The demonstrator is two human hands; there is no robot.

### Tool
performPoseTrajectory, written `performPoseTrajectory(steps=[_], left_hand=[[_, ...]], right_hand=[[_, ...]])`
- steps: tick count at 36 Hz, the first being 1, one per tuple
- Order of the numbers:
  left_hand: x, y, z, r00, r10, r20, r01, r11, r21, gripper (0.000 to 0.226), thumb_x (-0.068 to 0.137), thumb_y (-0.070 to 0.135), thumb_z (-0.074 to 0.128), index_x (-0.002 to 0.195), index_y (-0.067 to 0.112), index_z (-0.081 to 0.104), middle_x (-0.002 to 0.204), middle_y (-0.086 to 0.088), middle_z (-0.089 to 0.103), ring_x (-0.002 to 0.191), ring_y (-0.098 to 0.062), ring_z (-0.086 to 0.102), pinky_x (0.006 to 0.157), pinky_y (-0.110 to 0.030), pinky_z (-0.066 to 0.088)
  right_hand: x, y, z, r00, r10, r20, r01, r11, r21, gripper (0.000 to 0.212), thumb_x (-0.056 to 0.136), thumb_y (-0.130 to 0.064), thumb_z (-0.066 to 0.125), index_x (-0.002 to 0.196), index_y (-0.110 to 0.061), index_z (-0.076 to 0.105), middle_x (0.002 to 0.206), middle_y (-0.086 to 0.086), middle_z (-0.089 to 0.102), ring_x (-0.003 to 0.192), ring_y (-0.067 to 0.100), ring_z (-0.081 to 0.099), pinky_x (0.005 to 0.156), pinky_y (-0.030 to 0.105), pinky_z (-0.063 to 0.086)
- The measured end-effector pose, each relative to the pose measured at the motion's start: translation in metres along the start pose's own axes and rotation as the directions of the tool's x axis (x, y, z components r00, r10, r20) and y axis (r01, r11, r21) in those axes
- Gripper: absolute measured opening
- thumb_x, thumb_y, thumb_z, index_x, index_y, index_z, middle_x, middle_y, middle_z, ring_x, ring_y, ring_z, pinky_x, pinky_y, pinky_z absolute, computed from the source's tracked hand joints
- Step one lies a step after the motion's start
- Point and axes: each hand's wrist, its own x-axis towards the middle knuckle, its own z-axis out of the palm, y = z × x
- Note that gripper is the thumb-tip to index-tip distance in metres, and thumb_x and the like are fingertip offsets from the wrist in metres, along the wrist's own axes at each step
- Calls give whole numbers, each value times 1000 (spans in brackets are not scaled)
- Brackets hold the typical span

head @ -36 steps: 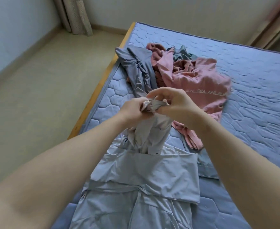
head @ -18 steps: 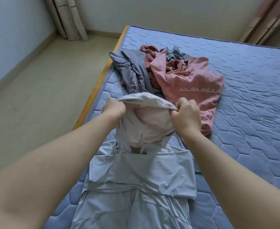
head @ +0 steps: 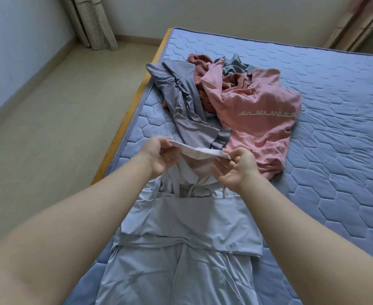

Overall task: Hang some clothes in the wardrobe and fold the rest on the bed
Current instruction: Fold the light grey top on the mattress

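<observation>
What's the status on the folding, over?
Left hand and right hand pinch hood rim, stretched between them. Hoodie partly folded on bed. Clothes pile beyond, not blocking.

A pale blue-grey hooded jacket (head: 181, 249) lay flat on the blue quilted mattress (head: 324, 172), sleeves folded across its chest. Its hood was held up, the rim pinched taut between the left hand (head: 159, 158) and the right hand (head: 236, 170). Beyond lay a crumpled heap: a grey-lilac garment (head: 181, 102), a pink T-shirt (head: 262, 128) with pale lettering, a rust garment (head: 197, 61) and a grey-green garment (head: 236, 63).
</observation>
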Motion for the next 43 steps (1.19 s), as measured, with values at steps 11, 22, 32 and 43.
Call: performPoseTrajectory(steps=[11,22,32,43], left_hand=[[-4,-66,-55,988,-152,-2,151,985,-80,40,97,15,42,64,10,64,44,1,61,35,-6,56,43,-18,46],[24,-187,-117,874,-292,-389,376,913,159,24,89,5,57,110,5,48,100,-9,61,83,-26,58,73,-33,49],[30,-207,-106,881,-323,-346,438,833,338,11,85,0,62,88,8,55,82,-15,58,72,-25,54,64,-34,46],[22,-210,-124,876,77,-476,302,682,666,40,85,4,53,125,6,48,124,-18,53,110,-33,52,90,-37,43]], right_hand=[[5,56,-52,992,125,31,-125,992,-19,17,94,-22,47,83,-15,58,60,0,66,50,10,63,53,21,51],[39,164,-123,868,206,-451,-346,903,-254,27,92,-10,52,118,-3,51,108,22,58,122,35,50,69,35,44],[71,192,-116,892,91,-444,-315,829,-462,17,76,3,57,67,-8,47,58,10,45,44,18,40,39,17,28],[52,168,-153,878,57,-475,-288,855,-430,17,90,2,40,78,-9,45,76,8,43,53,17,43,48,23,39]])
